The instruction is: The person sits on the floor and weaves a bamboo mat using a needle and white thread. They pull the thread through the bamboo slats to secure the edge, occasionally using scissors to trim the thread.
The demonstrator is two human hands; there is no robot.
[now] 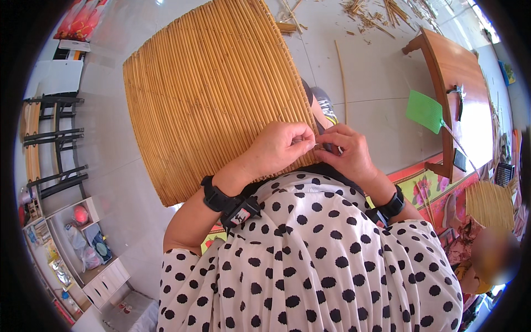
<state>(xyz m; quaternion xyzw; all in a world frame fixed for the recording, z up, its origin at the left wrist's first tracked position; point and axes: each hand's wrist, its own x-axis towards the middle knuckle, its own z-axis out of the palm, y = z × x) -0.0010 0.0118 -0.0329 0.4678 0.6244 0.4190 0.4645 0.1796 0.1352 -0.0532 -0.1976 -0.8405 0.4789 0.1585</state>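
A large mat of thin tan stalks point(210, 88), laid side by side and bound along its edges, lies across my lap and reaches out ahead to the left. At its right edge my left hand point(282, 146) is closed in a pinch, thumb against forefinger. Facing it, almost touching, my right hand point(348, 152) pinches too. A tiny pale bit shows between the fingertips; it may be thread, but it is too small to tell. Both hands are beside the mat's bound border.
To the right stands a brown wooden table point(462, 83) with a green fly swatter point(425, 112) at its edge. Loose stalks point(387, 14) litter the far floor. Shelves point(83, 249) stand at left. Another person point(470, 238) sits at lower right by a smaller stalk panel point(489, 205).
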